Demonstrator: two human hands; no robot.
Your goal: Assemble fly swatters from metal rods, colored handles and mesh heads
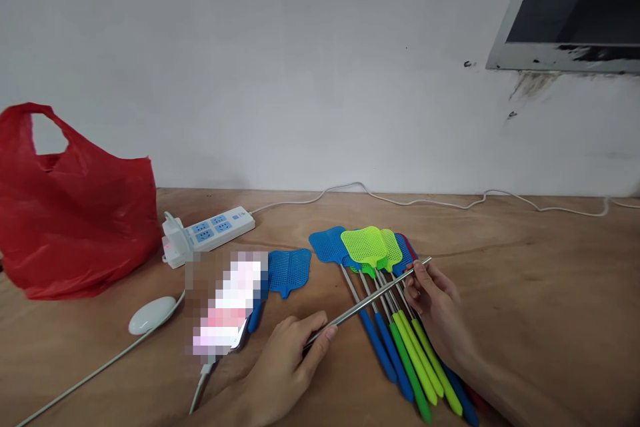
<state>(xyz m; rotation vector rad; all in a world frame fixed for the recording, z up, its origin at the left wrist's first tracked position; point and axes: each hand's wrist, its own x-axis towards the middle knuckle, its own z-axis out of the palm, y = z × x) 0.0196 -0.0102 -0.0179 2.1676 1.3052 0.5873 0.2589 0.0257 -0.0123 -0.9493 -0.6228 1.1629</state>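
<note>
A thin silvery metal rod [367,299] slants up to the right between my hands. Near its lower end, my left hand [293,363] grips it with thumb and fingers, hiding that end. The fingertips of my right hand [435,297] pinch it close to the upper end, whose tip sticks out past them. Beneath the rod lie several fly swatters with blue, green and red parts, among them a yellow-green head [367,245] and a blue head [327,244]. Their coloured handles [417,353] fan toward me. Left of the pile, a separate blue swatter head [290,269] rests on the table.
A red plastic bag [85,220] stands at the left. Behind a pixelated, lit phone [230,303] is a white power strip [215,233]. A white mouse-like object [153,315] sits by a cable. Another cable [415,202] runs along the wall.
</note>
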